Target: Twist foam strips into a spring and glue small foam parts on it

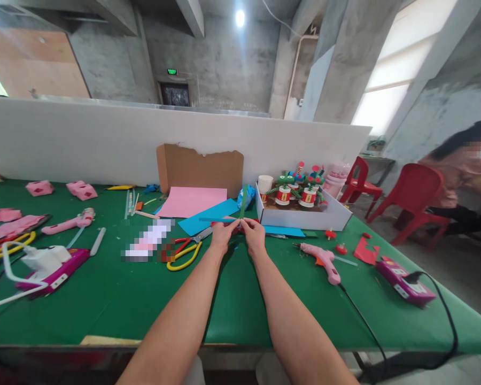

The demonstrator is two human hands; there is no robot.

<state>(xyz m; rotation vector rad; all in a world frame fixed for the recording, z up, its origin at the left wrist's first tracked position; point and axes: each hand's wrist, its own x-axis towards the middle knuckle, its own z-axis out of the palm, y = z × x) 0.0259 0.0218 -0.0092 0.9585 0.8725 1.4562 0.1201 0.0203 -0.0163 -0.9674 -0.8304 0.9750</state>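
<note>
In the middle of the green table, my left hand [221, 236] and my right hand [253, 236] meet, fingertips pinched close together. Between them they grip two narrow paper strips at the point where these cross. The blue paper strip [214, 220] points left past my left fingers, and the green paper strip [243, 200] stands up and away from me. My fingertips cover the joint. Just left of my left hand lie scissors [185, 255] with yellow and red handles. Blue paper sheets [208, 215] lie behind both hands.
A white box [304, 220] at the right holds paper-cup figures [284, 195]. One pink glue gun [323, 260] and a purple power strip [404, 283] lie to the right; another glue gun [66, 222] lies left. Pink paper [192, 201] leans near cardboard [206, 166]. A person [452, 182] sits far right.
</note>
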